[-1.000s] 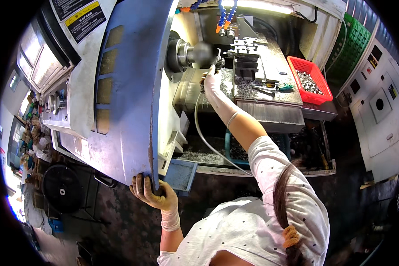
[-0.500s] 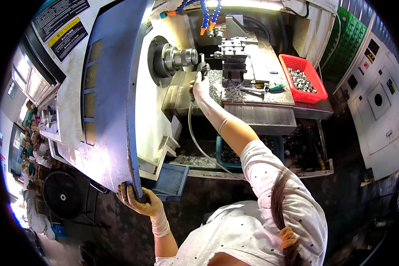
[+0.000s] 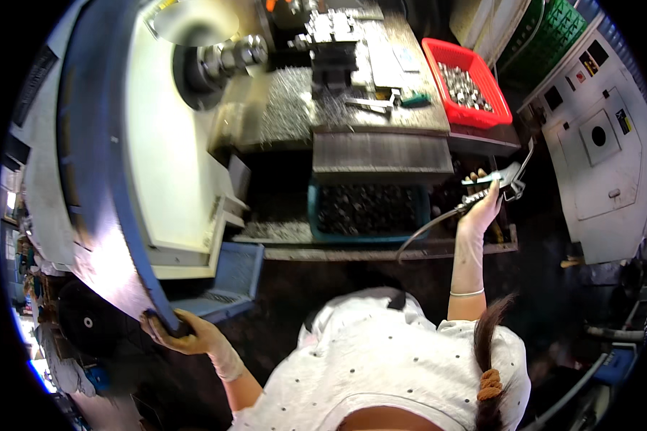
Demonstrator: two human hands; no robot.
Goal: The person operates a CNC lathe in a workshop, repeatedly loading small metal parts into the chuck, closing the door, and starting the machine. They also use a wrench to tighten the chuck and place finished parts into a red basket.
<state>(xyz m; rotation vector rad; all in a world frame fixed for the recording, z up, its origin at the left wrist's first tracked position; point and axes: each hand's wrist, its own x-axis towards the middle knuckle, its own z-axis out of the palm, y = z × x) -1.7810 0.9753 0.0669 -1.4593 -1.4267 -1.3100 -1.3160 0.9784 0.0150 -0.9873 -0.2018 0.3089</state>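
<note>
Head view:
1. Right hand (image 3: 480,202): closes around an air gun (image 3: 508,174); its hose (image 3: 433,224) hangs toward the lower left.
2. Air gun: lies well right of the left hand (image 3: 194,336) – long axis slants up and right, thin tip away from the body.
3. Left hand: fingers curl round the near edge of the blue door (image 3: 115,179).
4. Red basket (image 3: 467,116): holds metal parts – stands beyond the right hand, the nearer one.

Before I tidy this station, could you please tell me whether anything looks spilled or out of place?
Yes, loose silvery shavings are strewn near the chuck, with more beside the teal bin; lying outside any container, they look spilled, though they may be ordinary machining waste. Nothing looks plainly damaged.
</note>
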